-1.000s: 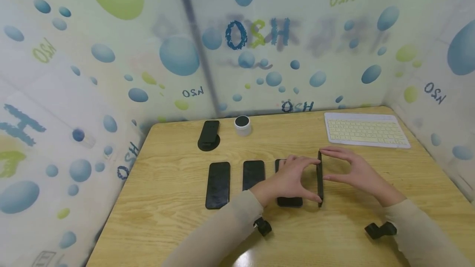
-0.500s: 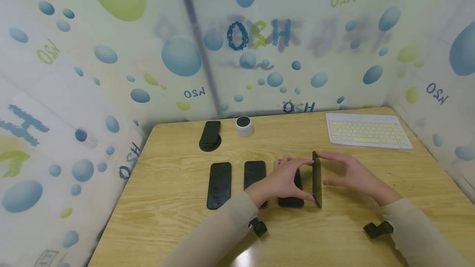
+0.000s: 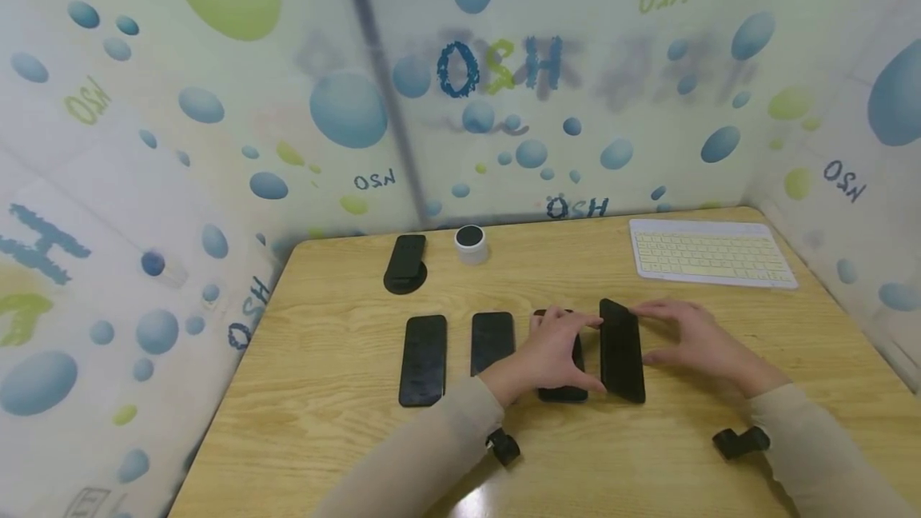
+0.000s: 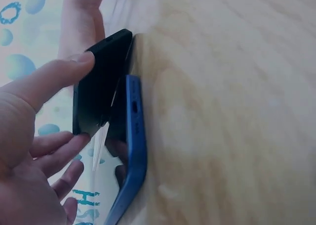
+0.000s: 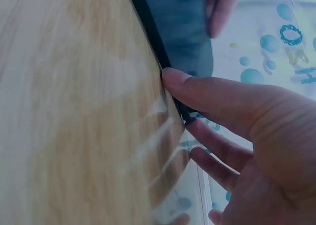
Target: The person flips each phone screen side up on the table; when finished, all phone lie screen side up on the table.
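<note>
Between my two hands a black smartphone (image 3: 623,352) stands tilted, its left long side raised and its right long side low at the tabletop. My left hand (image 3: 549,352) holds the raised side, thumb at the near corner and fingers at the far one. Lower down, thumb and index finger of my right hand (image 3: 699,342) pinch the other side; in the right wrist view its thumb (image 5: 207,94) lies against the phone (image 5: 180,32). Under my left hand lies another phone (image 3: 564,392), partly hidden, with a blue edge (image 4: 136,116) in the left wrist view.
Two more phones (image 3: 423,360) (image 3: 492,336) lie in the row to the left, one partly covered by my left arm. Behind are a black phone on a round stand (image 3: 405,264), a small white cylinder (image 3: 471,245) and a white keyboard (image 3: 714,253). Patterned walls enclose the wooden table (image 3: 302,422).
The held phone has turned from standing on edge to a slant, so its broad dark face now shows. My left hand moved slightly left; my right hand moved slightly right and nearer.
</note>
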